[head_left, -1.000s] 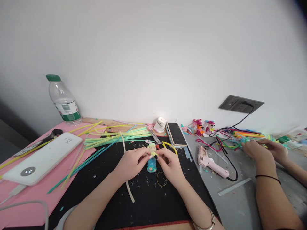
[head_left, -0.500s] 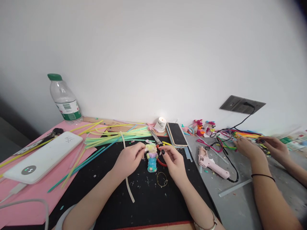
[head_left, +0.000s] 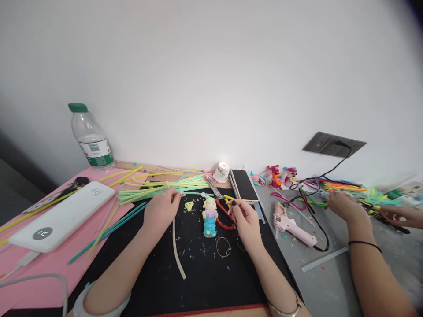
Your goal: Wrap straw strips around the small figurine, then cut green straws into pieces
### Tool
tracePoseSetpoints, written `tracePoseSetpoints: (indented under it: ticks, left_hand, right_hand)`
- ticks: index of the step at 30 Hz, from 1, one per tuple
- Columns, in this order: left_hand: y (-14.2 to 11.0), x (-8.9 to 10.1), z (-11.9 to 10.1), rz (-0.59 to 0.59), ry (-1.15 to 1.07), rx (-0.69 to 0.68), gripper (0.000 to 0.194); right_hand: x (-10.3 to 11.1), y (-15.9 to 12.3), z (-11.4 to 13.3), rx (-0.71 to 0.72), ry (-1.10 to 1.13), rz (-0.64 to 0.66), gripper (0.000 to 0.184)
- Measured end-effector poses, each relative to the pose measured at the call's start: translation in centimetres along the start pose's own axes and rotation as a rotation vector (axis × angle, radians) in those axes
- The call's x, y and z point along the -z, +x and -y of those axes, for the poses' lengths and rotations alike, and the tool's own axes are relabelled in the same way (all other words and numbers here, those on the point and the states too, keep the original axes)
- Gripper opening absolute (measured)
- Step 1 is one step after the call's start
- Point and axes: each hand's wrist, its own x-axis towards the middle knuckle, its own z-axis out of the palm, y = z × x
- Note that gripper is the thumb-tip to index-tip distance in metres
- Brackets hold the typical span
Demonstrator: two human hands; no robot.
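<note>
A small doll (head_left: 209, 216) with a turquoise body, lilac collar and pale yellow head lies on the black mat (head_left: 211, 273) between my hands, touched by neither. My left hand (head_left: 164, 207) is curled over a cream pipe cleaner (head_left: 177, 259), its fingertips at a tiny pink bit; what they grip is hidden. A small yellow piece (head_left: 189, 205) sits just right of that hand. My right hand (head_left: 245, 216) has its fingers drawn together above the red-handled pliers (head_left: 226, 225), close to something yellow; I cannot make out what it pinches.
Green pipe cleaners (head_left: 158, 189), a phone (head_left: 243, 185) and a white cup (head_left: 222, 171) stand behind. A white power bank (head_left: 62, 218) and a bottle (head_left: 92, 145) are left. Right are a pink glue gun (head_left: 292, 226), a black cord and a co-worker's hands (head_left: 345, 204).
Both hands have come away from the doll, the left to the far left, the right to the pliers. The yellow piece now lies on the mat. The co-worker's far hand has moved right.
</note>
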Motion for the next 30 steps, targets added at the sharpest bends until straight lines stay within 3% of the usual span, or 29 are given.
tracePoseSetpoints:
  ticks: [3,7,10,12,15,17,21,24,28,30]
  left_hand:
    - [0.4,-0.1,0.7,-0.008,0.056,0.100,0.029]
    - [0.6,-0.5,1.1,0.106,0.109,0.084,0.018]
    - [0.5,-0.6,1.1,0.095,0.061,0.061,0.016]
    - [0.5,-0.6,1.0,0.016,-0.060,0.043,0.013]
    - [0.3,-0.3,0.4,-0.097,-0.454,0.023,0.010]
    - [0.1,-0.1,-0.2,-0.064,-0.772,0.036,0.013]
    - [-0.5,0.3,-1.2,0.052,-1.301,0.056,0.020]
    - [-0.9,0.1,-1.7,0.214,-1.581,0.129,0.023]
    - [-1.7,-0.7,-2.5,0.399,-1.701,0.194,0.019]
    - [-2.2,-1.1,-2.9,0.500,-1.687,0.191,0.013]
  right_hand:
    - [0.1,0.1,-0.1,-0.002,-0.005,0.000,0.028]
    - [0.2,0.1,-0.4,-0.010,-0.006,0.015,0.028]
    - [0.3,0.1,-0.7,-0.019,0.011,0.023,0.028]
    - [0.3,0.1,-0.7,-0.021,0.018,0.023,0.028]
    - [0.3,0.1,-0.7,-0.031,0.019,0.018,0.028]
    - [0.3,0.2,-0.7,-0.037,0.020,0.018,0.027]
    - [0.3,0.1,-0.5,-0.017,0.008,0.039,0.023]
    - [-0.1,-0.2,-0.4,0.051,-0.003,0.149,0.014]
    - [-0.8,-1.0,-0.4,0.122,0.002,0.397,0.042]
    - [-1.1,-1.3,-0.3,0.143,0.070,0.437,0.047]
